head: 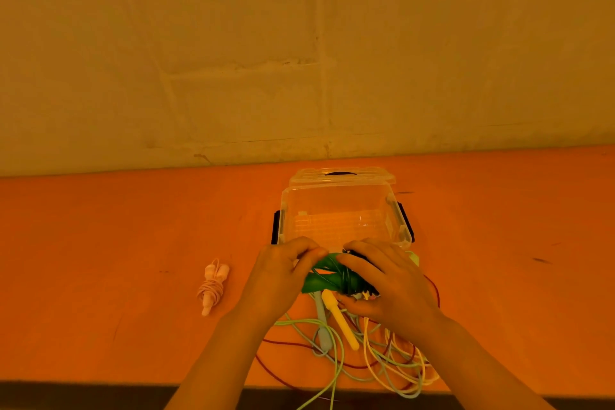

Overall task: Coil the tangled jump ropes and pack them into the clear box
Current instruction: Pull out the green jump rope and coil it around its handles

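Note:
My left hand (283, 271) and my right hand (386, 280) both grip a green jump rope bundle (324, 278) just in front of the open clear box (342, 210). The green handles lie together with thin cord wound around them. Under my hands a tangle of ropes (376, 363) spreads toward the table's front edge: light green, yellow and dark red cords. A yellow handle (339, 318) and a pale blue handle (322, 326) lie in it. A pink jump rope (213, 286), coiled around its handles, lies to the left.
The clear lid (342, 175) lies behind the box, near the wall. Black latches (275, 226) hang at the box's sides. The orange table (100, 243) ends in a dark front edge (83, 393), and some cords hang over it.

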`<state>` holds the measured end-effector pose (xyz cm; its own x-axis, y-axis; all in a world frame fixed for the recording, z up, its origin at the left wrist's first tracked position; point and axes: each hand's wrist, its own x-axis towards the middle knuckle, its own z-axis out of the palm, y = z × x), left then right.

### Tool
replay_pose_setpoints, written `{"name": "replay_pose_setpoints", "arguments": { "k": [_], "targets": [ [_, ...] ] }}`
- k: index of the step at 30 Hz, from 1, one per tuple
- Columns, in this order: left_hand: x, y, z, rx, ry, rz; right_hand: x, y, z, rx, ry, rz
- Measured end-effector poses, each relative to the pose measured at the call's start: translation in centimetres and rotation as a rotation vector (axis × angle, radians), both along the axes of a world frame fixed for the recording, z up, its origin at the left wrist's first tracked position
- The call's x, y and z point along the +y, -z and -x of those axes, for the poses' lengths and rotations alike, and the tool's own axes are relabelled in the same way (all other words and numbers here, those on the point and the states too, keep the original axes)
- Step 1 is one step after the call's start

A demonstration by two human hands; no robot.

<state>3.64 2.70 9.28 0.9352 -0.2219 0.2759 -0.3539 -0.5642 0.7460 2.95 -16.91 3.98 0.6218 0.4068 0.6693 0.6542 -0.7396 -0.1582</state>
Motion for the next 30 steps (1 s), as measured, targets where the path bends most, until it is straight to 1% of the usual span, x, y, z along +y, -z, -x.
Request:
{"name": "replay_pose_setpoints", "arguments": {
  "k": [2, 5, 7, 9, 10, 13, 14, 16, 19, 21, 23, 26, 28, 30],
  "targets": [
    [0.5, 0.8, 0.0, -0.056, 0.039, -0.117, 0.1, 0.1, 0.0, 0.037, 0.016, 0.007],
    [2.1, 2.1, 0.2, -0.199, 0.137, -0.377, 0.5, 0.7, -0.2, 0.099, 0.039, 0.02],
    [3.2, 2.8, 0.2, -0.226, 0.209, -0.493, 0.8, 1.3, -0.5, 0.139, 0.038, 0.014],
    [3.8, 3.5, -0.1, -0.236, 0.219, -0.581, 1.3, 1.7, -0.6, 0.167, 0.025, 0.003],
    [3.9, 3.7, -0.2, -0.274, 0.208, -0.613, 1.6, 1.8, -0.7, 0.172, 0.013, 0.004],
    [4.4, 4.4, -0.8, -0.399, 0.186, -0.621, 2.9, 2.1, -0.8, 0.192, -0.042, 0.009],
    [4.8, 4.5, -0.9, -0.404, 0.196, -0.604, 3.4, 2.2, -0.9, 0.217, -0.062, -0.005],
    [6.0, 4.8, -0.8, -0.366, 0.208, -0.556, 4.4, 2.7, -1.1, 0.29, -0.112, -0.037],
    [8.9, 6.0, -0.7, -0.301, 0.249, -0.489, 6.0, 3.9, -1.2, 0.429, -0.217, -0.027],
    [10.8, 7.1, -0.7, -0.244, 0.258, -0.481, 7.2, 4.7, -1.2, 0.496, -0.259, -0.026],
    [12.2, 8.0, -0.8, -0.205, 0.264, -0.508, 8.8, 5.2, -1.3, 0.544, -0.256, -0.03],
    [13.9, 9.2, -1.3, -0.195, 0.259, -0.607, 11.9, 6.2, -1.8, 0.621, -0.169, 0.05],
    [15.0, 10.3, -1.7, -0.236, 0.18, -0.703, 14.1, 7.6, -2.2, 0.664, -0.102, 0.059],
    [16.3, 11.9, -1.7, -0.221, 0.059, -0.774, 16.2, 8.9, -2.7, 0.681, -0.052, 0.075]
  ]
}}
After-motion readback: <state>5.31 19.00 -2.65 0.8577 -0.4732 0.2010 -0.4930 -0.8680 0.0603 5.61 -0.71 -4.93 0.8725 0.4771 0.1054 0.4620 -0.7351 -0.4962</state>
